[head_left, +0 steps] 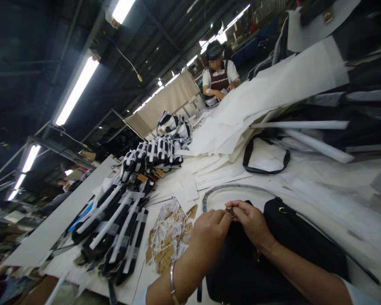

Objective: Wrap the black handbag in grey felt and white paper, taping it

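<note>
A black handbag (238, 262) lies on the table right in front of me. Above its upper edge, a small brass-coloured metal buckle (230, 210) is pinched between the fingertips of both hands. My left hand (211, 231) is closed at the buckle's left side, its thumb mostly hidden. My right hand (252, 222) is closed on the other side, thumb and forefinger on the metal. A handle wrapped in clear film (222, 189) arches behind my hands. Gold-coloured hardware (282, 209) shows on the bag's right part.
Brown tags with white strings (169, 237) lie in a heap left of the bag. Wrapped black bags (114, 228) stand in rows further left. White sheets (260, 97) and a black strap loop (266, 169) lie behind. A co-worker (220, 76) works at the table's far end.
</note>
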